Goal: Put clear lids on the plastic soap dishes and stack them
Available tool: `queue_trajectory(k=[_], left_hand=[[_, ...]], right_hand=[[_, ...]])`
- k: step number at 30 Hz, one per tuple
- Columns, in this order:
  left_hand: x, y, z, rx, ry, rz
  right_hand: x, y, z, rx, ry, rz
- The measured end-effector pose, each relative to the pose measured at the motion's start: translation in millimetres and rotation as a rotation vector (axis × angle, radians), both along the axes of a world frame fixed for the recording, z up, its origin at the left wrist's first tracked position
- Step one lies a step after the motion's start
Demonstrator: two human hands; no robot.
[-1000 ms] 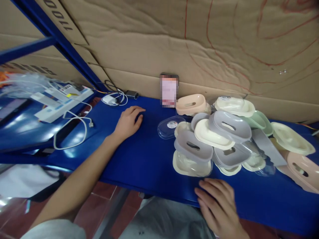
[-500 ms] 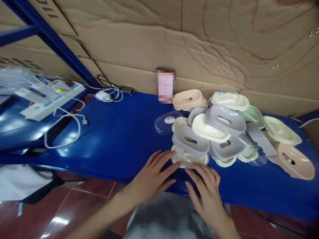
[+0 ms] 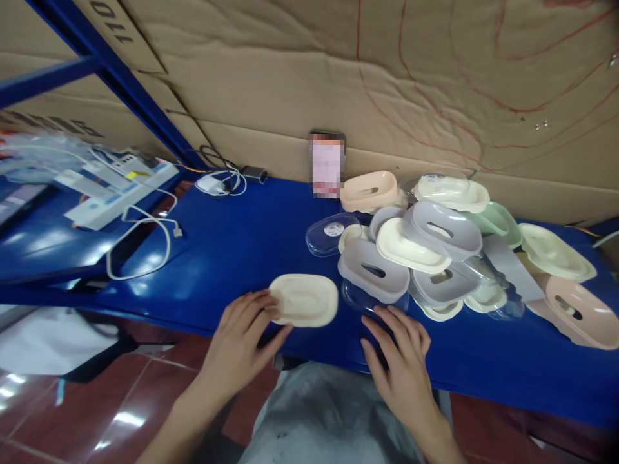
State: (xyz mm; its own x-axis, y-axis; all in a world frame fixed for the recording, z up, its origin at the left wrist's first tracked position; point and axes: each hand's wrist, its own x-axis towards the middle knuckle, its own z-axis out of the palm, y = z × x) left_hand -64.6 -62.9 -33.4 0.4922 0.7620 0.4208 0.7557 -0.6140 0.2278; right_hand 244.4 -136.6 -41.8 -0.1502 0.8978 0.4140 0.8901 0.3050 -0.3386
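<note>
My left hand (image 3: 249, 332) grips the left end of a shallow cream oval dish (image 3: 305, 301), thumb at its near edge and fingers at its far left side. The dish is just above or on the blue table; I cannot tell which. To its right, my right hand (image 3: 399, 348) has its fingers apart, the tips at the near edge of a clear plastic lid (image 3: 360, 298). A grey oval slotted tray (image 3: 374, 270) partly covers that lid. Behind it lies another clear lid (image 3: 331, 233) with a round sticker.
Grey, cream, peach and green dishes, including a peach slotted tray (image 3: 578, 309), form a heap on the right. A phone (image 3: 327, 164) leans on the cardboard wall (image 3: 251, 84). A white charger (image 3: 213, 185), cables and a power strip (image 3: 120, 196) are at the left.
My left hand has moved left with the cream dish, out from under the grey tray. The clear lid stays by my right hand, which has hardly moved.
</note>
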Motion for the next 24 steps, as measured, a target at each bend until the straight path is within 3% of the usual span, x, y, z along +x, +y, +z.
queue_trajectory(k=[5,12,18,21,24], left_hand=[[-17.4,3.7,-4.8,0.048,0.004,0.156],[-8.7,10.0,-5.1,0.011,-0.039,0.110],[-4.5,8.8,3.3,-0.118,-0.086,-0.040],[-1.3,2.6,6.9,-0.178,-0.116,-0.096],[1.5,-4.3,6.9,-0.234,-0.134,-0.154]], right_hand=[[0.8,-2.0,-0.2,0.033,0.042,0.037],[24.8,-8.3,7.2,0.186,0.167,0.221],[39.9,20.6,23.5,0.162,-0.013,0.071],[36.3,37.5,23.6,0.135,-0.113,0.006],[32.1,45.2,21.9,0.184,-0.076,-0.010]])
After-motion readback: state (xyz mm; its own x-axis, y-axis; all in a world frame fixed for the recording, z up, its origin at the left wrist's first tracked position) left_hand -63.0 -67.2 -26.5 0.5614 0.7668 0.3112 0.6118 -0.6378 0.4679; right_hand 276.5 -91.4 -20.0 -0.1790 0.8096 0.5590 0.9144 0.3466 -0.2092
